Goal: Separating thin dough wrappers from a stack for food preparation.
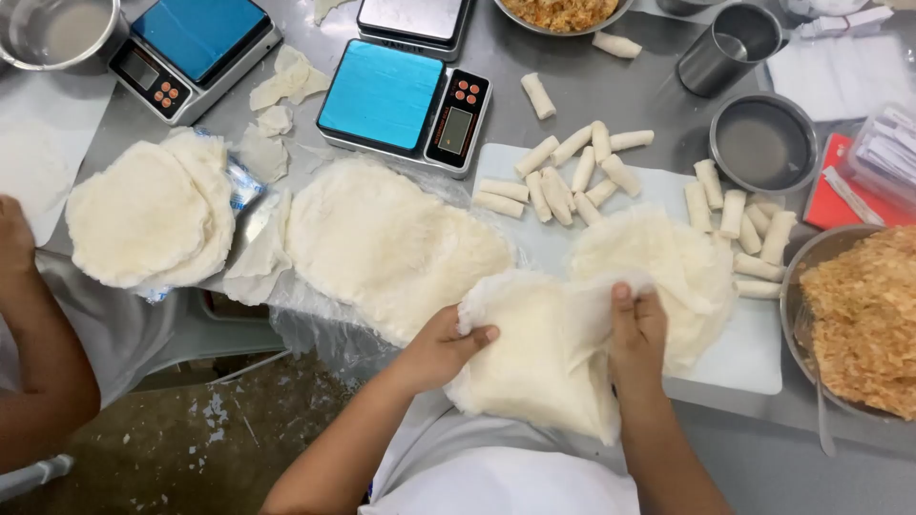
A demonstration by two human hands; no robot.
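Wrappers (534, 353), a limp stack of thin round sheets, hang over the near edge of the white board (735, 358), held up off it by both hands. Left hand (444, 348) grips the stack's left rim, thumb on top; right hand (637, 329) pinches the top sheet's edge betw. thumb & fingers, prob. a single sheet, tho the layers are hard to tell apart here. To peel well: lift slow from the rim, keep left hand anchoring the rest, no tugging, since thin dough tears. Finished rolls (568, 176) lie further back on the board, bowl of filling (863, 319) at right.
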